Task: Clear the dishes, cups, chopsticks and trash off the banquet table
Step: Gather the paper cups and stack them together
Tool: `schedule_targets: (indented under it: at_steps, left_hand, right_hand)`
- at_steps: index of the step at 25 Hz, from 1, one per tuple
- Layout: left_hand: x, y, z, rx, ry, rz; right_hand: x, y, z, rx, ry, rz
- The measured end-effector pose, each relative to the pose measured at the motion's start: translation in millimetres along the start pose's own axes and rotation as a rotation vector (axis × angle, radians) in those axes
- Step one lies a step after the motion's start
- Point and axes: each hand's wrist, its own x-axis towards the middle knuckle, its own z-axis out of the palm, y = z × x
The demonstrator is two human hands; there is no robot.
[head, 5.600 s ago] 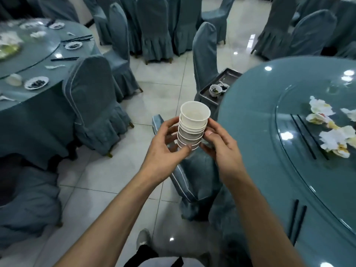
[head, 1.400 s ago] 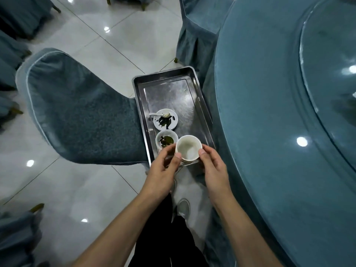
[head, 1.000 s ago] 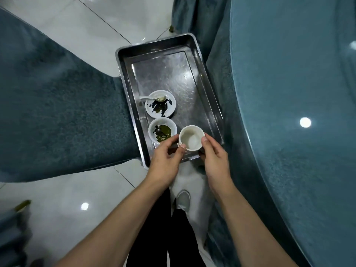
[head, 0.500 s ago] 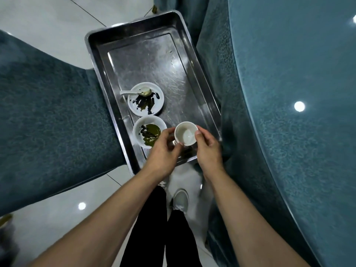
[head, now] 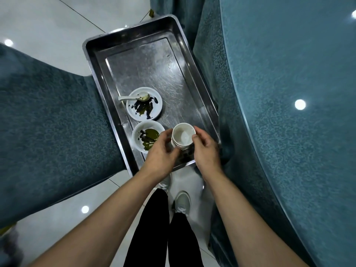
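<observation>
Hands at centre: our left hand [head: 161,153] and right hand [head: 205,151] curl round a stack of white cups [head: 182,137], fingers pinching it from 9 and 3 o'clock at the near right corner of a steel tray [head: 134,38]. We cannot tell whether the stack touches the tray floor. At 9 o'clock of the stack sits a bowl with green residue [head: 147,136]; at 11 o'clock, a sauce-stained saucer [head: 144,106] carrying a white spoon [head: 133,97]. A blue-clothed banquet table [head: 289,93] lies at 3 o'clock.

scratched shiny metal tray [head: 154,60], glossy floor tiles [head: 48,22]
</observation>
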Motion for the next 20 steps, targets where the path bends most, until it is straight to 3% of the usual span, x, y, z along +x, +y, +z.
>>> schedule_targets:
  at_steps: [14, 20]
  left_hand:
    - [-65.9, 68.8, -43.6, 0.086, 0.045, 0.121]
    - [-104.2, 122.0, -54.8, 0.051, -0.013, 0.192]
  right_hand:
    - [-85.9, -75.1, -25.8, -0.01, -0.103, -0.06]
    - [-116.4, -122.9, -54.5, -0.008, -0.02, -0.132]
